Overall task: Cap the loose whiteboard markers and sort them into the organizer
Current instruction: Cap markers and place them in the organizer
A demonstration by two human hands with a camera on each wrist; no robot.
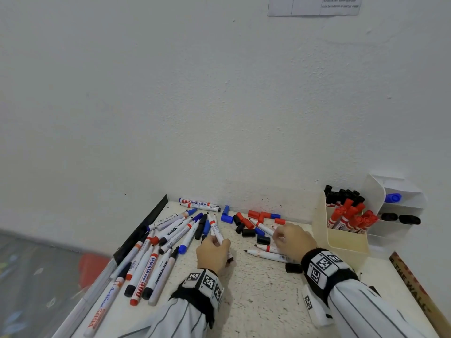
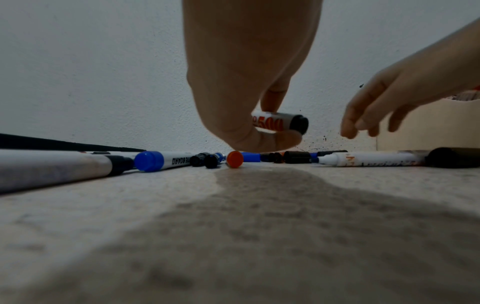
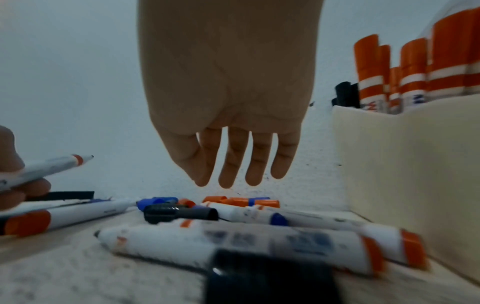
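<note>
Speckled tabletop (image 1: 256, 289), strewn with markers (image 1: 146, 262), meets a white wall (image 1: 170, 106).

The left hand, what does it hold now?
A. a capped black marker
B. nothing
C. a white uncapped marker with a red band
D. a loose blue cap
C: the left hand grips a white uncapped marker with a red band clear of the table, bare tip pointing away, while the right hand hangs open over the loose caps.

White sleeves (image 1: 366, 311) with thin dark pinstripes; black wristbands (image 1: 327, 269) carrying square black-and-white tags (image 1: 209, 281) (both wrists).
</note>
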